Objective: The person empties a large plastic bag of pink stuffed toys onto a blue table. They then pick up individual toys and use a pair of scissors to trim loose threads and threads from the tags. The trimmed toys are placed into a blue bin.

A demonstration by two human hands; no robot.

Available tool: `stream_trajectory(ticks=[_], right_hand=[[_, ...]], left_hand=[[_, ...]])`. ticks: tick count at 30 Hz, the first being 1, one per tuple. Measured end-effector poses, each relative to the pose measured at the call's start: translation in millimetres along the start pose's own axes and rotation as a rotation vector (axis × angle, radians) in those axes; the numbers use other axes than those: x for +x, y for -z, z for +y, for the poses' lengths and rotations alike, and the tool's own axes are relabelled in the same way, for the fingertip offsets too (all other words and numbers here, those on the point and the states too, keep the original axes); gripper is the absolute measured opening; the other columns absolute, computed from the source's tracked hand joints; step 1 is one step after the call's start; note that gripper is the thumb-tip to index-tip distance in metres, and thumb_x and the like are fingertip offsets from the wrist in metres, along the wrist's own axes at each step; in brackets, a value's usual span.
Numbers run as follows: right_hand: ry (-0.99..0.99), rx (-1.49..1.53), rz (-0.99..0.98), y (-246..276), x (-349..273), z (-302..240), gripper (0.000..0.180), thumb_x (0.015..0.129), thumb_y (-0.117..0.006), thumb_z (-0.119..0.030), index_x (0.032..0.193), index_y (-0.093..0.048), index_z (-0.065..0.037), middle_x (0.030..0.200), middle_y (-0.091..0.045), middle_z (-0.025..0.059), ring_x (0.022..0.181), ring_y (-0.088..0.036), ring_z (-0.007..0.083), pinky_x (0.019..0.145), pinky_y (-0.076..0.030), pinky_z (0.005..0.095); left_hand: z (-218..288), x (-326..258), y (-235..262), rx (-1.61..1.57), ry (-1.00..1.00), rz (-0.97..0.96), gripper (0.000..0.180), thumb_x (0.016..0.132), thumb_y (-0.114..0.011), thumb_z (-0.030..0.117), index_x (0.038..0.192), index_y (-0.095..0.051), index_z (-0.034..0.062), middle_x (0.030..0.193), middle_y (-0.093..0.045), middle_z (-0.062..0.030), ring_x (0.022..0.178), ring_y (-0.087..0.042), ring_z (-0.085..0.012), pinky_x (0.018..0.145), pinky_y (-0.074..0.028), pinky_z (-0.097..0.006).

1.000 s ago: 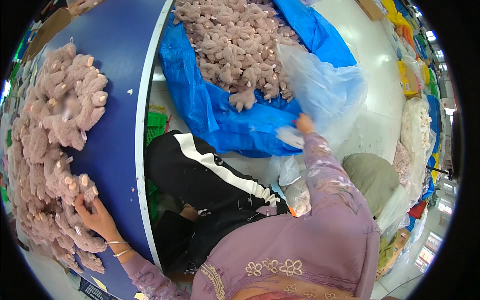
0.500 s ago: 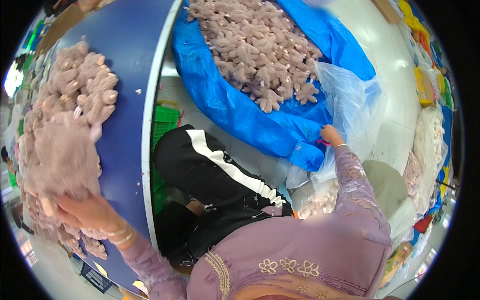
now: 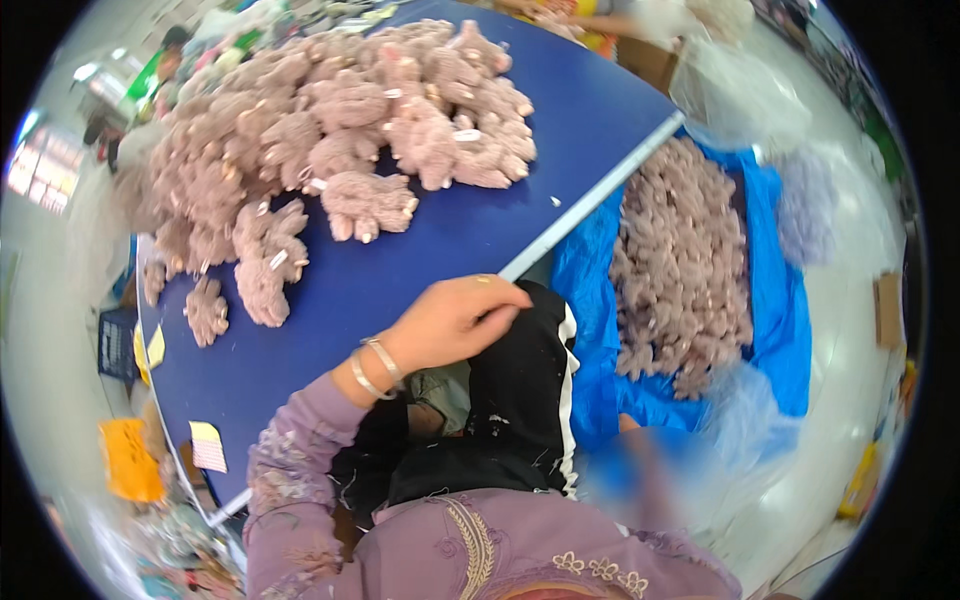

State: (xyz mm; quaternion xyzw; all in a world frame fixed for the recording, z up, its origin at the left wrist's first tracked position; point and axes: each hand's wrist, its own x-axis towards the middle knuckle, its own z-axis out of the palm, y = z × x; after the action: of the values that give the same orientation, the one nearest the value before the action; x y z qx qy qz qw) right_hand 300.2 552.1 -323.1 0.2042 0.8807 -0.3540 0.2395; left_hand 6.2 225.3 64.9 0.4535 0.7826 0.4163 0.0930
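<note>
Since the earlier frame the left hand (image 3: pixel 455 322) has come off the toy pile and now rests at the table's near edge, on the black trousers (image 3: pixel 520 400); the right hand (image 3: pixel 655 480) has dropped from the bag's rim to a blur low beside the tarp.

The blue table (image 3: pixel 400 270) fills the upper left. On it lies a broad heap of pinkish plush toys (image 3: pixel 330 130), with a few strays (image 3: pixel 207 310) lying apart toward its near left edge. Right of the table, down on the floor, a blue tarp (image 3: pixel 770 320) holds a second heap of toys (image 3: pixel 680 260). A clear plastic bag (image 3: pixel 740 95) sits at the tarp's far end.

The left hand's grip is loose and narrow, fingers curled, holding nothing that shows; two bangles (image 3: pixel 375 365) ring its wrist. The right hand's grip cannot be told through the blur. A small yellow note (image 3: pixel 208 445) lies on the table's near corner.
</note>
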Motion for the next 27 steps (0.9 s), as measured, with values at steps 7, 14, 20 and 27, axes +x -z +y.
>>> stream_trajectory(ticks=[7, 14, 20, 27], right_hand=[[0.381, 0.430, 0.672, 207, 27, -246, 0.031, 0.098, -0.048, -0.024, 0.097, -0.064, 0.003, 0.078, -0.066, 0.0120, 0.080, -0.063, 0.0199, 0.073, -0.048, 0.0321], [0.949, 0.317, 0.377, 187, 21, -501, 0.021, 0.091, -0.060, -0.017, 0.090, -0.062, 0.003, 0.074, -0.064, 0.0081, 0.069, -0.058, 0.0122, 0.066, -0.046, 0.0279], [0.883, -0.127, 0.464, 130, 88, -593, 0.054, 0.077, -0.071, -0.036, 0.109, -0.060, 0.006, 0.100, -0.067, 0.0208, 0.096, -0.064, 0.0311, 0.086, -0.049, 0.0366], [0.683, 0.616, -0.500, 98, 39, -611, 0.024, 0.090, -0.060, -0.024, 0.088, -0.061, 0.000, 0.069, -0.060, 0.0052, 0.047, -0.050, 0.0100, 0.037, -0.035, 0.0240]], left_hand=[[-48, -112, 69, 0.057, 0.341, 0.660, 0.015, 0.091, -0.053, 0.002, 0.101, -0.064, 0.0012, 0.092, -0.064, -0.0026, 0.081, -0.057, -0.0084, 0.073, -0.046, -0.023], [-73, -169, 64, -0.036, 0.348, 0.787, 0.013, 0.090, -0.055, 0.005, 0.100, -0.063, 0.0016, 0.085, -0.065, -0.0029, 0.069, -0.055, -0.0075, 0.063, -0.046, -0.022], [-67, -185, 69, -0.229, 0.446, 0.785, 0.014, 0.093, -0.053, 0.005, 0.102, -0.062, -0.0005, 0.082, -0.063, -0.0014, 0.075, -0.057, -0.0071, 0.068, -0.047, -0.021], [-81, -176, 76, -0.557, 0.366, 0.980, 0.072, 0.085, -0.066, 0.005, 0.145, -0.027, 0.0071, 0.137, -0.042, -0.0154, 0.101, -0.059, -0.0142, 0.086, -0.050, -0.030]])
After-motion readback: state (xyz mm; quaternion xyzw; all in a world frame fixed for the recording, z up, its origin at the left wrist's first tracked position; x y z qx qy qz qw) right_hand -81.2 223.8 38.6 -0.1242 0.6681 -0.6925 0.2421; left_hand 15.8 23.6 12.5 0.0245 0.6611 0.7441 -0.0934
